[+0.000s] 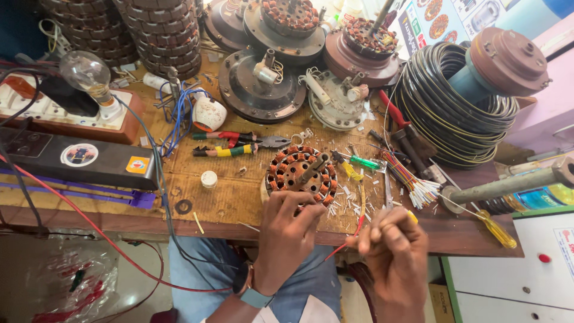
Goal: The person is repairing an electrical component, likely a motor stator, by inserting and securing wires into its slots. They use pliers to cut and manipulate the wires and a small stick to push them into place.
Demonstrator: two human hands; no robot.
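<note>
A round fan motor stator (301,172) with copper windings and a centre shaft lies on the wooden workbench (233,197) near its front edge. My left hand (286,236) rests at the stator's near side, fingertips touching its rim. My right hand (391,248) is closed around thin wires, a red wire (344,242) and a yellow wire (362,200) that lead up toward the stator. Short white wire scraps (353,203) lie scattered between the hands.
Pliers (239,143) with taped handles, small screwdrivers (359,162), a bundle of coloured wires (406,179), a black wire coil (454,107), fan motor housings (260,87), stacked stators (161,33), a bulb on a switchboard (89,75), and a yellow-handled screwdriver (496,230).
</note>
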